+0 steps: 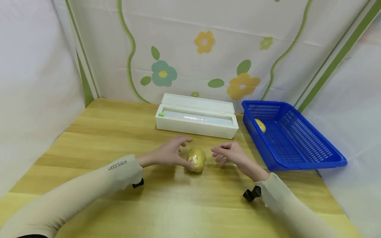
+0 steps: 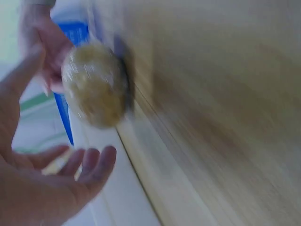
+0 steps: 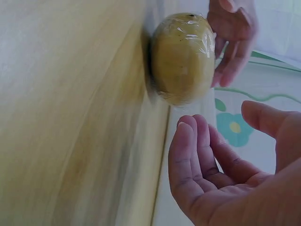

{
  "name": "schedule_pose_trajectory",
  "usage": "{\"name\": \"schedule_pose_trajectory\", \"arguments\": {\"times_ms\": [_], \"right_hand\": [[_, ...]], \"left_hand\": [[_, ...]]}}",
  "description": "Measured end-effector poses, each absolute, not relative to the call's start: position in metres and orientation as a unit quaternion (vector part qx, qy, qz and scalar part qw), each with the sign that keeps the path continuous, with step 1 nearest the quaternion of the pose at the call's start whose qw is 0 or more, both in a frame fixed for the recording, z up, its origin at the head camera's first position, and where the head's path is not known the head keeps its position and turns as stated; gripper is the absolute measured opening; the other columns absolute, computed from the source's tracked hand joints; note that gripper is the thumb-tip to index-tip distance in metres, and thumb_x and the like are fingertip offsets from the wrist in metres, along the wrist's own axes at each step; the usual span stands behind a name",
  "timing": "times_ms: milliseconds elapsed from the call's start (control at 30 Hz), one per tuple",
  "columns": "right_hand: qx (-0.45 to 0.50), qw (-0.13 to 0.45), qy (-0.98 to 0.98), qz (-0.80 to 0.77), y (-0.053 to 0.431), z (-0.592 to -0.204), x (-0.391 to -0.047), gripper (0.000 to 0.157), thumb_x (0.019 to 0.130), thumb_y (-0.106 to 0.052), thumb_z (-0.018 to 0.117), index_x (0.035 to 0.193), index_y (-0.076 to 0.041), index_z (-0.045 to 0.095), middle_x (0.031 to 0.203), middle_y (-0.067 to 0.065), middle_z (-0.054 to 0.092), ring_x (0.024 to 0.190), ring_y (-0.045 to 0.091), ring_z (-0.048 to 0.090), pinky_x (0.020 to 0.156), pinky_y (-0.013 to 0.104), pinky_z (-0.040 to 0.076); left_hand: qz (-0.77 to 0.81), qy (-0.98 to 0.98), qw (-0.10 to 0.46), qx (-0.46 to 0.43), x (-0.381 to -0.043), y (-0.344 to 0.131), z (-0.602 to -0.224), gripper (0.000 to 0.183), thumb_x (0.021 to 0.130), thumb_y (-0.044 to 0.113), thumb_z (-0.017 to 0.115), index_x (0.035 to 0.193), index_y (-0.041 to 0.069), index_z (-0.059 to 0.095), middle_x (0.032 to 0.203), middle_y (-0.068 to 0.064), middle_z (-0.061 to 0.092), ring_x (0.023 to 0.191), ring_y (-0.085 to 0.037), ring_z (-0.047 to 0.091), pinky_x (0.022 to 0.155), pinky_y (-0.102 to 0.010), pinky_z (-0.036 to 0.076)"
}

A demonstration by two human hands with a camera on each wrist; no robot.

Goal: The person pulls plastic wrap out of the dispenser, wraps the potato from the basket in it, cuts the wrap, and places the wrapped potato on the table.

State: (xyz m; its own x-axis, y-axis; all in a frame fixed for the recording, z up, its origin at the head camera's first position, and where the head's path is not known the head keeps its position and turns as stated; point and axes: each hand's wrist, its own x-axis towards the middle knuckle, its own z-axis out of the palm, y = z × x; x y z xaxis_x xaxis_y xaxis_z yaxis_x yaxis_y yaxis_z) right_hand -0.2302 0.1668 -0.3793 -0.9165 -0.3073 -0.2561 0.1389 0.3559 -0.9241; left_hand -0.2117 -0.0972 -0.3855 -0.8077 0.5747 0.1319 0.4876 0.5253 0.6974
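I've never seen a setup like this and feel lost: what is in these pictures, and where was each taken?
No robot here: just a person's bare left hand and right hand. The wide picture looks down from the head; the two tilted ones come from the left and right wrists. On the wooden table, between the hands, lies a film-wrapped yellow item. Behind it sits an open white box; to the right, a blue basket holds a second yellow item. Neither hand grips anything.
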Motion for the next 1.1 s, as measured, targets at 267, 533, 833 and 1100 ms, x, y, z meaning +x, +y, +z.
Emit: {"name": "schedule_pose_trajectory", "arguments": {"times_ms": [267, 533, 833, 1100], "right_hand": [[-0.101, 0.169, 0.784, -0.588, 0.173, -0.378, -0.225, 0.037, 0.079, -0.027, 0.069, 0.104, 0.000, 0.063, 0.100, 0.022, 0.060, 0.087, 0.036, 0.058, 0.071, 0.046, 0.048], [-0.155, 0.186, 0.756, -0.609, 0.171, -0.365, -0.215, 0.037, 0.081, -0.013, 0.067, 0.111, 0.004, 0.057, 0.106, 0.026, 0.056, 0.095, 0.040, 0.053, 0.078, 0.053, 0.042], [-0.173, 0.176, 0.748, -0.615, 0.172, -0.365, -0.217, 0.034, 0.081, -0.010, 0.067, 0.111, 0.003, 0.058, 0.111, 0.030, 0.052, 0.091, 0.031, 0.056, 0.078, 0.054, 0.041], [-0.195, 0.102, 0.800, -0.559, 0.176, -0.367, -0.221, 0.033, 0.080, -0.017, 0.069, 0.109, -0.002, 0.061, 0.106, 0.019, 0.058, 0.094, 0.031, 0.055, 0.078, 0.046, 0.045]], "left_hand": [[0.348, 0.861, 0.078, 0.362, -0.231, -0.096, -0.397, 0.100, 0.055, 0.057, 0.077, 0.136, 0.015, 0.035, 0.133, -0.003, 0.039, 0.113, -0.023, 0.040, 0.087, -0.040, 0.039], [0.332, 0.867, 0.113, 0.355, -0.238, -0.086, -0.403, 0.105, 0.052, 0.058, 0.077, 0.135, 0.008, 0.038, 0.129, -0.002, 0.041, 0.110, -0.018, 0.042, 0.089, -0.035, 0.037], [0.340, 0.863, 0.097, 0.359, -0.240, -0.084, -0.408, 0.103, 0.054, 0.058, 0.076, 0.133, 0.004, 0.039, 0.126, 0.002, 0.044, 0.108, -0.013, 0.043, 0.091, -0.036, 0.037], [0.360, 0.857, 0.079, 0.359, -0.239, -0.093, -0.413, 0.097, 0.057, 0.058, 0.075, 0.132, 0.006, 0.042, 0.122, 0.007, 0.045, 0.106, -0.010, 0.043, 0.088, -0.036, 0.038]]}}
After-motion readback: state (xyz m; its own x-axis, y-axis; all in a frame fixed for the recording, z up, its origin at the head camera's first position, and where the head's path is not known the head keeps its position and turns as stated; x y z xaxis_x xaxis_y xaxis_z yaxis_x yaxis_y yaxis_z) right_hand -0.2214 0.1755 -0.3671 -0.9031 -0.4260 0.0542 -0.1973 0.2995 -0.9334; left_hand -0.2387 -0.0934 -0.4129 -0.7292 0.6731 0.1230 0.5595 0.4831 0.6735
